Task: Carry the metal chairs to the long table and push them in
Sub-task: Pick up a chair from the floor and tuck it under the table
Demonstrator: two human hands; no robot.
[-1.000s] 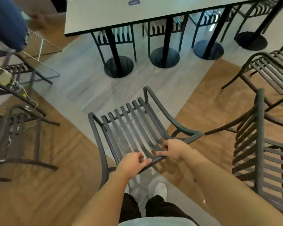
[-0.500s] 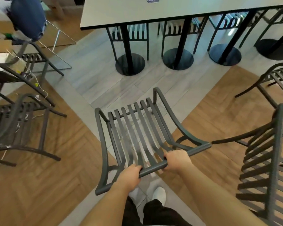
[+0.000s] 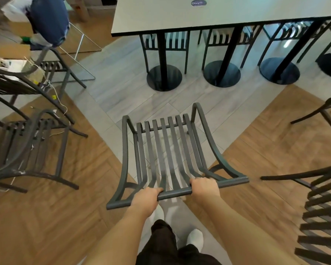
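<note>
A dark grey slatted metal chair (image 3: 166, 150) is right in front of me, its seat pointing toward the long white table (image 3: 218, 14). My left hand (image 3: 144, 197) grips the top rail of the chair's back. My right hand (image 3: 204, 187) grips the same rail further right. The table stands on black pedestal bases (image 3: 163, 77), and several matching chairs (image 3: 166, 43) are tucked under its far side. My feet in white socks show below the rail.
Two more metal chairs (image 3: 33, 142) stand at the left, one loaded with boxes and cables (image 3: 27, 67). A blue garment (image 3: 50, 18) hangs at upper left. Other chairs (image 3: 321, 217) crowd the right edge. Grey tile floor lies between me and the table.
The chair has swung round to face the table squarely and has come closer to it. Both hands keep their grip on the back rail.
</note>
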